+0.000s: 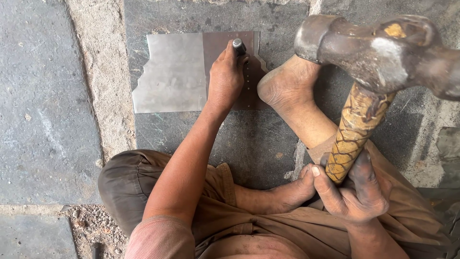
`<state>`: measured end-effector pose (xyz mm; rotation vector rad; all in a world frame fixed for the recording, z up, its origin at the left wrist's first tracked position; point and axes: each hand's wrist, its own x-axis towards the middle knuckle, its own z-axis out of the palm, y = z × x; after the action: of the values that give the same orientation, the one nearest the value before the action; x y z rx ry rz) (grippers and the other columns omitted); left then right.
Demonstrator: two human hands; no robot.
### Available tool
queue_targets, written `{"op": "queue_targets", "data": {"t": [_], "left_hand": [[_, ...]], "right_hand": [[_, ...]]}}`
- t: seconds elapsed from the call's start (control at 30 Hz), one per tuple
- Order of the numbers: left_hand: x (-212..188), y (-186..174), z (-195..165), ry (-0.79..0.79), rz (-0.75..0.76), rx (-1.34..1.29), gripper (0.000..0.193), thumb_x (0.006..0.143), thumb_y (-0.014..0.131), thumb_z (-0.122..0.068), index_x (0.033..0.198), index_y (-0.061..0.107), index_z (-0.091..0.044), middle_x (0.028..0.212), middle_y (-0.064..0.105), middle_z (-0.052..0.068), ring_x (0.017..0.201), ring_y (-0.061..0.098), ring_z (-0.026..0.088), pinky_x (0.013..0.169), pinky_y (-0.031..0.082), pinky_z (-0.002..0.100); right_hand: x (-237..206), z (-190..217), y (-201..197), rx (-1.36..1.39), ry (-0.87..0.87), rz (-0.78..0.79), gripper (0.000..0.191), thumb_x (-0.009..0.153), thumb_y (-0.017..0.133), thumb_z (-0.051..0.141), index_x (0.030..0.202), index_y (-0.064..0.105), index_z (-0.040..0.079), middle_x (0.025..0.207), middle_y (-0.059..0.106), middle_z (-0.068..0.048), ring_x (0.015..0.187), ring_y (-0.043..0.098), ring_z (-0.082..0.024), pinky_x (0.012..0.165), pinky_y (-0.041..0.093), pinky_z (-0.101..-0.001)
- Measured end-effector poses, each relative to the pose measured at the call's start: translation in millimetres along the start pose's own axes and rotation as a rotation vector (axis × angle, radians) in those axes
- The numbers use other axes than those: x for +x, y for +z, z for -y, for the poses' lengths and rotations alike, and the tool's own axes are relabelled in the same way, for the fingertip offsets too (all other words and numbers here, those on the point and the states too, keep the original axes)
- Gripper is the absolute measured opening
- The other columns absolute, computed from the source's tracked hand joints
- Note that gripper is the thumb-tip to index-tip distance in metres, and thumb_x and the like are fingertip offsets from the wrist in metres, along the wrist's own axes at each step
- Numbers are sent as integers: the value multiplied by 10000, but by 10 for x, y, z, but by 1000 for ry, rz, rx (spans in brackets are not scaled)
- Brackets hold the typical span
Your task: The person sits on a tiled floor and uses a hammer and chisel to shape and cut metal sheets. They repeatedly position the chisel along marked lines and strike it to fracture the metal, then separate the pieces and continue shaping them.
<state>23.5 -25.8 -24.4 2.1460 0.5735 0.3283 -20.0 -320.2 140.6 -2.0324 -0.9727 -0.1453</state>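
My left hand grips a short steel punch, holding it upright on a thin metal sheet that lies flat on the stone floor. A darker brown strip of the sheet beside the punch carries a row of small punched holes. My right hand is closed around the wrapped yellow-brown handle of a hammer, whose heavy dark head is raised high, close to the camera. My right foot rests on the sheet's right edge.
I sit on the floor in brown trousers, my left knee bent at the lower left. The floor is grey stone slabs with pale mortar joints. Gravel lies at the lower left.
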Motion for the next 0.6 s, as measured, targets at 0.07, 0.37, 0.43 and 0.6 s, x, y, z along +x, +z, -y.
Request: {"op": "queue_targets", "data": {"t": [0.07,0.37,0.43,0.6], "left_hand": [[-9,45,25,37,-5,23,324,1020,628,-158,1306,520,-50,1083,709,156,946,732,369,774,581,472],[-81,101,81,166,13,120,403,992,597,-80,1376,501,-4,1148,664,210,972,689,411,804,571,500],[-26,68,49,182,-32,53,290,1001,625,-121,1263,542,-29,1112,692,211,962,692,423,796,562,503],[44,-42,-2,-20,-89,-214,152,1037,609,-138,1136,562,-32,973,745,194,894,736,397,755,553,477]], "right_hand": [[17,26,-8,6,-11,-15,777,939,777,108,1606,380,66,1191,707,-213,965,757,-237,788,641,-301],[229,-181,378,-348,354,399,705,847,784,108,1502,538,25,801,733,-187,646,725,-267,586,587,-367],[188,-218,371,-261,290,293,738,833,772,114,1515,507,17,922,739,-213,732,742,-267,641,598,-359],[84,-209,287,-82,450,271,773,812,754,96,1523,463,10,902,765,-192,695,770,-229,637,622,-336]]}}
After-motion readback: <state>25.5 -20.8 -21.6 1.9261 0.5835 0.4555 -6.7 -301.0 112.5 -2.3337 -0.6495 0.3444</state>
